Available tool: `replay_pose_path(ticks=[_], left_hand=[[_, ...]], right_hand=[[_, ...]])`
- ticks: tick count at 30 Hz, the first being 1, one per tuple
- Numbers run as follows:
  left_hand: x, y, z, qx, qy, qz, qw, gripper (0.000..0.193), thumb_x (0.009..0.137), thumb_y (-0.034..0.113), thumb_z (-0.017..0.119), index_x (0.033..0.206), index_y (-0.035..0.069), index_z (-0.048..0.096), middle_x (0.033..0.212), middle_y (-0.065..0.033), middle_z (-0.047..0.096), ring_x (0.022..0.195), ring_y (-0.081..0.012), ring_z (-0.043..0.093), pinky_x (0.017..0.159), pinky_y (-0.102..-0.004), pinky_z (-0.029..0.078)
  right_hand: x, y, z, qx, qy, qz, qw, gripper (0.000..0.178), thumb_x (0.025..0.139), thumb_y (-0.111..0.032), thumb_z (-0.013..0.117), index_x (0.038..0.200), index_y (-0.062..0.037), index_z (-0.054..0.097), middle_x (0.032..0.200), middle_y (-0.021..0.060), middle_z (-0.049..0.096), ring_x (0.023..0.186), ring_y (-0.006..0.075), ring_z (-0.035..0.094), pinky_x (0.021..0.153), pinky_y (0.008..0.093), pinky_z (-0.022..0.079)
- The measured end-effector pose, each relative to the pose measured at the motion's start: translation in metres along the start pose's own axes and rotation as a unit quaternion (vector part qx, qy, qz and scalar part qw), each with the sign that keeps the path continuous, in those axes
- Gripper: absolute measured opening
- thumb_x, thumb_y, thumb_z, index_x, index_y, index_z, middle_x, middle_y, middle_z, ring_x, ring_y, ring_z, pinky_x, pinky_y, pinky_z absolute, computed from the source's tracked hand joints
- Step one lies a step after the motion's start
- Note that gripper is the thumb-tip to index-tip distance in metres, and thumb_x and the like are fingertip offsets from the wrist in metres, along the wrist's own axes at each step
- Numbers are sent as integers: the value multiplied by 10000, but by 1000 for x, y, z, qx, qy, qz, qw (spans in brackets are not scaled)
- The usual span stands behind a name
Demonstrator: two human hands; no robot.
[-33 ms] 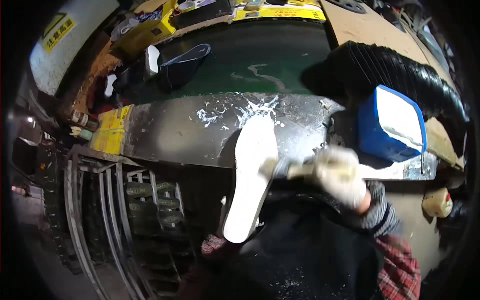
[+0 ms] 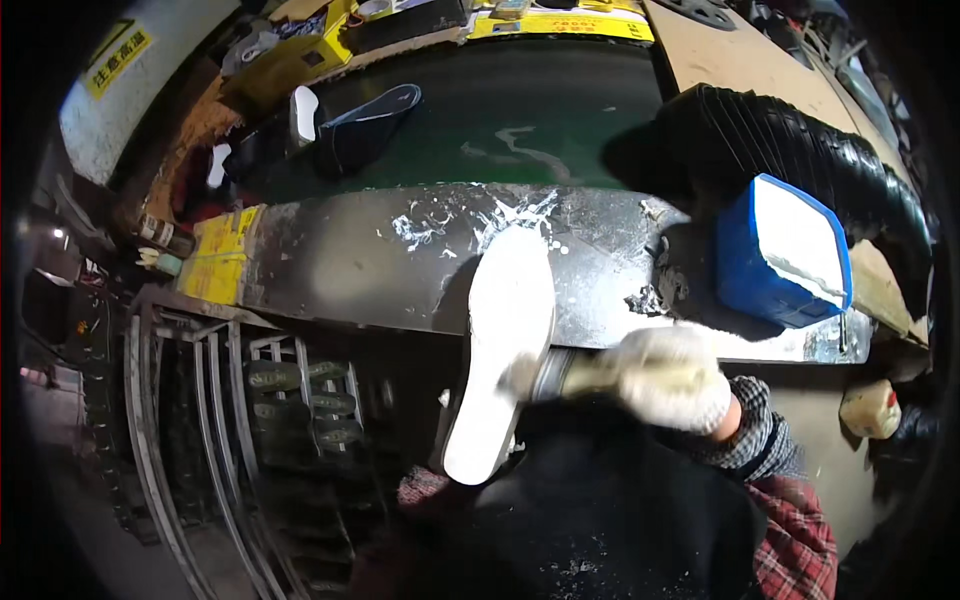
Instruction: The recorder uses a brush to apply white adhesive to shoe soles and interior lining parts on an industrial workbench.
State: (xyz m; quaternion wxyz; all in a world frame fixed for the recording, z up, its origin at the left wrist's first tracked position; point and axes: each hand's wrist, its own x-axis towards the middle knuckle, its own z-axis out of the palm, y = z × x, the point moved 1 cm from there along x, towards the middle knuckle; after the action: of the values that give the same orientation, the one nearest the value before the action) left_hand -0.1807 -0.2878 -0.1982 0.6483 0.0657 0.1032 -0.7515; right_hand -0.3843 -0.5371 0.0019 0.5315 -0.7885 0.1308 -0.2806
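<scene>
Smeared bench behind, right fingers point leftward, curled round a brush; left fingers mostly hidden, grip unclear.

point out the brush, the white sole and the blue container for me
brush (image 2: pixel 553 376): head view, on the metal band between bristles and handle
white sole (image 2: pixel 502 335): head view, middle of its upward face
blue container (image 2: pixel 742 262): head view, on its outer side wall

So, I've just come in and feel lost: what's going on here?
A white-gloved right hand holds a tan-handled brush, its bristles over a long, white, foot-shaped sole. The sole's far end extends over a grey, white-spattered bench. On the bench's right side stands an open blue plastic tub holding white material.
</scene>
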Motion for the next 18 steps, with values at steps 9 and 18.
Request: replay_pose_path(ticks=[9,18], left_hand=[[19,-15,93,-14,-158,-27,987,727,959,602,444,1497,122,354,1493,-180,406,1267,-423,497,995,-584,462],[28,-26,113,-35,-144,10,989,688,1003,580,322,1469,74,363,1415,-250,455,1274,-389,499,1019,-536,467]], right_hand=[[53,-61,8,-115,-75,-76,988,212,904,-211,669,950,-6,700,794,87,705,734,195,687,664,305,546],[-2,-57,30,65,-80,-9,995,150,940,-136,633,914,11,645,852,103,699,725,163,673,650,275,549]])
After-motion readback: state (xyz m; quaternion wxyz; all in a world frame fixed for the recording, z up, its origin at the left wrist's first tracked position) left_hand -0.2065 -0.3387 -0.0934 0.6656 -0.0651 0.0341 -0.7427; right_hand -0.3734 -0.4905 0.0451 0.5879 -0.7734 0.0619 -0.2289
